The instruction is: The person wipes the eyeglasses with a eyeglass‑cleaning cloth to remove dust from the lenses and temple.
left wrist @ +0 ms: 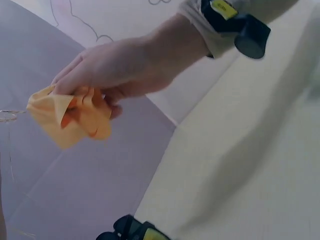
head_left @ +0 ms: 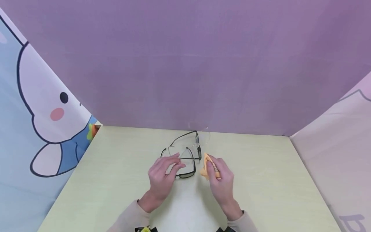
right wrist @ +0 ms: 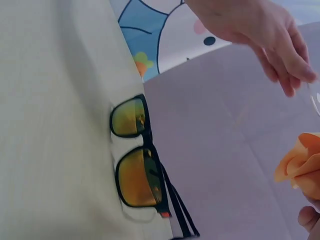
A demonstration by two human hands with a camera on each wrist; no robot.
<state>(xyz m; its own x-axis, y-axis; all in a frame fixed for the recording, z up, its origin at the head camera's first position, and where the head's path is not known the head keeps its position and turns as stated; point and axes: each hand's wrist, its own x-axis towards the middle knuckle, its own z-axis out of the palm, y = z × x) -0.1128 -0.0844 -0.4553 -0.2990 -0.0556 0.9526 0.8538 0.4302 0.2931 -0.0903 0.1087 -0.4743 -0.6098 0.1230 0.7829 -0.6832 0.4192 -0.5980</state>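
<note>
My left hand (head_left: 163,175) pinches a thin, see-through pair of glasses (right wrist: 314,100) by one end, its outline faint against the backdrop. In my right hand (head_left: 221,178) is a crumpled orange cloth (head_left: 205,167), gripped between thumb and fingers just right of the glasses. The left wrist view shows the cloth (left wrist: 75,117) hanging in folds beside a thin wire-like part. Black-framed sunglasses (right wrist: 138,177) with yellow-orange mirrored lenses stand on the table beyond the hands. From the head, their dark lens (head_left: 186,175) and temples show partly behind the left fingers; the overlapping outlines are hard to separate.
A pale wooden table (head_left: 116,180) lies under both hands. Behind it rises a purple cloth wall (head_left: 185,64). A cartoon-printed curtain (head_left: 55,96) borders the left side, and a pale printed curtain (head_left: 342,154) the right.
</note>
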